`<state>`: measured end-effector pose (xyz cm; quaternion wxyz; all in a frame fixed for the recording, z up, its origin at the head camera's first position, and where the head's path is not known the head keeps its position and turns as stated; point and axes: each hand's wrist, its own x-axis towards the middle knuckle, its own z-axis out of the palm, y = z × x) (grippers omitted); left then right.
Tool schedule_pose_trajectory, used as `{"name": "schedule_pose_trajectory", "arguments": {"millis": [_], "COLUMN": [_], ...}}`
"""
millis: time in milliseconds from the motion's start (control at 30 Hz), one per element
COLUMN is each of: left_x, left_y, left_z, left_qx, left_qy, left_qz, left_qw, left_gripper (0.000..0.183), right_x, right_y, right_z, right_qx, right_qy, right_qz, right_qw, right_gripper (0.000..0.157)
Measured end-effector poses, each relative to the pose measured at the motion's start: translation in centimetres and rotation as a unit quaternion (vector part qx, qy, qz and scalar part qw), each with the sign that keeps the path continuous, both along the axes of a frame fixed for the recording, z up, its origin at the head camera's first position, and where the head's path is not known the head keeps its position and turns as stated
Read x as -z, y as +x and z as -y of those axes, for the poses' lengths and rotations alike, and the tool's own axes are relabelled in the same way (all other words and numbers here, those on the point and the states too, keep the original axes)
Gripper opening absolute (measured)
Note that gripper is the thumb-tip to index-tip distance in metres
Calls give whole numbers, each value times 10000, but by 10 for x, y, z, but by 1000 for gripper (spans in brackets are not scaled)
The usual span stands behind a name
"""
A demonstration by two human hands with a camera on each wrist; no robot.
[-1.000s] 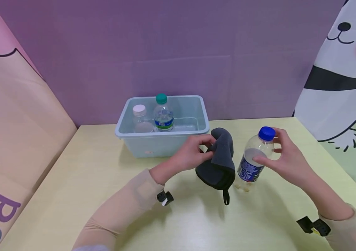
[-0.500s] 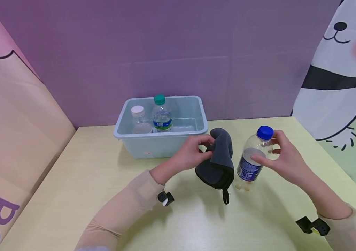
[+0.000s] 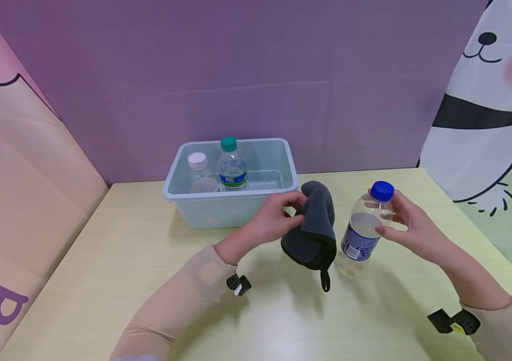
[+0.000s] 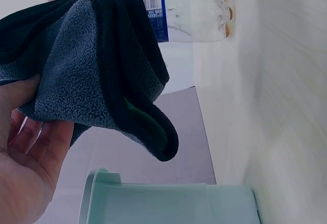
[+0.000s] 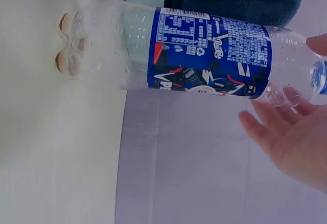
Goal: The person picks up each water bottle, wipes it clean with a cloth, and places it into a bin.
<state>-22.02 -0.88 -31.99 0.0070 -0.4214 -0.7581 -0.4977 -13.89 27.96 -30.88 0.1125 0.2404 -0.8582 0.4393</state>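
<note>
My left hand [image 3: 276, 220] pinches a folded dark grey cloth [image 3: 318, 215] with black edging and a small hanging loop, held over the table in front of the bin's right end. In the left wrist view, thumb and fingers grip the fuzzy cloth [image 4: 76, 55]. To its right, my right hand [image 3: 411, 230] holds a clear plastic bottle [image 3: 366, 223] with a blue cap near its top. Seen from the right wrist, the thumb and curled fingers [image 5: 278, 127] are around the bottle's shoulder, and its blue printed label [image 5: 209, 55] is uncovered. The bottle's base is near the tabletop.
A light blue plastic bin [image 3: 233, 210] stands at the back of the table [image 3: 283, 321]. In it are a bottle with a green cap [image 3: 228, 144] and one with a white cap [image 3: 197, 160]. A purple backdrop [image 3: 256, 75] rises behind the table.
The bottle has turned about its upright axis, so a barcode now faces the head camera. My right thumb has shifted right across the bottle. The left hand and cloth are almost unmoved.
</note>
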Motion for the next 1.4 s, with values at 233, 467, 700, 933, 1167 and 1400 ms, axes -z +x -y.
{"name": "schedule_pose_trajectory", "arguments": {"millis": [233, 467, 700, 933, 1167, 1400], "left_x": [-2, -7, -18, -33, -38, -24], "left_y": [-1, -3, -9, -13, -15, -15], "left_z": [1, 0, -5, -19, -43, -63], "left_qx": [12, 17, 7, 133, 270, 726], "left_qy": [56, 107, 26, -57, -242, 83], "left_qz": [90, 18, -224, -275, -296, -296], "left_qw": [9999, 9999, 9997, 9995, 9989, 9969], "left_gripper": [14, 13, 17, 21, 28, 32], "right_x": [0, -2, -2, -4, -4, -5], "right_y": [0, 7, 5, 3, -1, 0], "right_z": [1, 10, 9, 4, -3, -4], "right_qx": [-190, 1134, 1323, 954, 425, 89], "right_qy": [-169, 401, 437, 317, -45, -302], "right_qz": [103, 191, 41, 134, 197, 246], "right_qw": [9996, 9926, 9902, 9948, 9989, 9992], "right_gripper": [68, 79, 65, 61, 56, 51]}}
